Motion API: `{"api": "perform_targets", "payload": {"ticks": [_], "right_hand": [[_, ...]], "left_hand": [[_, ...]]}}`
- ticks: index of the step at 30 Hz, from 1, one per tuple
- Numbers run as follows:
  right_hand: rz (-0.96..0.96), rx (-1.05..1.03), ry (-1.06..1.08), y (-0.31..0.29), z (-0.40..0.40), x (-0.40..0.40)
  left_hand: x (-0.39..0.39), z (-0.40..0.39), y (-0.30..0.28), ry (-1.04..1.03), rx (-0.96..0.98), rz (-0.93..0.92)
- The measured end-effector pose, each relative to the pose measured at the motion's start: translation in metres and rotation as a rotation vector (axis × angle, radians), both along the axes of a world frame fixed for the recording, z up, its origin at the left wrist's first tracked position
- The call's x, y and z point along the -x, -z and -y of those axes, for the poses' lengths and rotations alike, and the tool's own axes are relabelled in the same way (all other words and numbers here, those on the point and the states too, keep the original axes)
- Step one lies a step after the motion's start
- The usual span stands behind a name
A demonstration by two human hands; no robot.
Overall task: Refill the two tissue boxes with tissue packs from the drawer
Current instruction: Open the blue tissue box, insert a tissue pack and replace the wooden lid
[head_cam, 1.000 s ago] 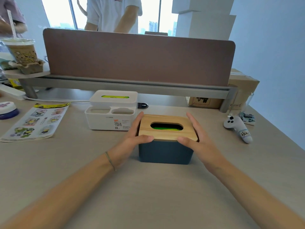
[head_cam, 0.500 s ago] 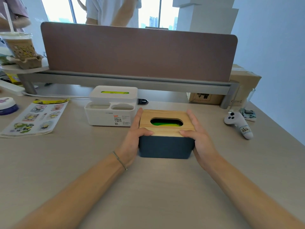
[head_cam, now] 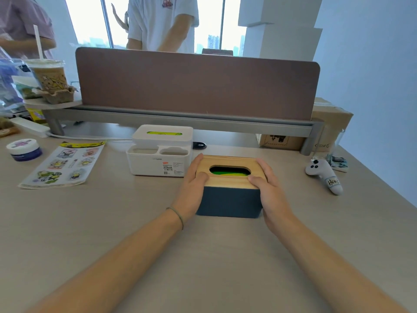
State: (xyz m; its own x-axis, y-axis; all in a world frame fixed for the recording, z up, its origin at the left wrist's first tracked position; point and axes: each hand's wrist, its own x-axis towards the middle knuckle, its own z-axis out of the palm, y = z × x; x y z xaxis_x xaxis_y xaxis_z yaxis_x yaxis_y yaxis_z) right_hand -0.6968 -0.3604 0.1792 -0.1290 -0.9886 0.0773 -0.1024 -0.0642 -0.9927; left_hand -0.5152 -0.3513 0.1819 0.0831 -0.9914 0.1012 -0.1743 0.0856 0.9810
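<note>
Beige desk [head_cam: 90, 222] fills the room's near side, backed by a brown divider screen [head_cam: 198, 86] on a grey rail, with two people standing behind it by the window. At the middle of the desk sits a dark blue tissue box [head_cam: 229, 203] with a wooden lid [head_cam: 228, 180]; green tissue pack [head_cam: 228, 172] shows through the oval slot. The left hand [head_cam: 191, 188] clasps the box's left end, thumb curled over the lid's top, fingers lying along the side. The right hand [head_cam: 269, 190] grips the right end the same way, thumb on the lid. Just beside and behind the box to the left stands a white tissue box [head_cam: 160, 152], yellow-green showing in its slot. Farther left lie a sticker sheet [head_cam: 63, 164] and a small jar [head_cam: 23, 150]. An iced drink cup [head_cam: 49, 74] stands on a round shelf. A white controller [head_cam: 325, 176] lies well to the right.
</note>
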Motion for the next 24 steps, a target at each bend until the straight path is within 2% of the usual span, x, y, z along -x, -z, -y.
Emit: {"api": "perform_targets", "payload": {"ticks": [2,6,18,24], "right_hand": [[0.068,-0.016,0.056,0.002,0.002,-0.004],[0.103,-0.029,0.076,-0.001,0.017,-0.001],[0.133,-0.015,0.096,-0.011,0.110,0.013],[0.220,-0.043,0.109,-0.003,0.149,0.010]], "left_hand": [[0.006,0.003,0.002,-0.056,-0.028,-0.106],[0.013,0.020,0.001,-0.087,-0.060,-0.170],[0.031,0.118,-0.012,-0.090,-0.036,-0.178],[0.033,0.157,-0.001,-0.105,-0.074,-0.182]]}}
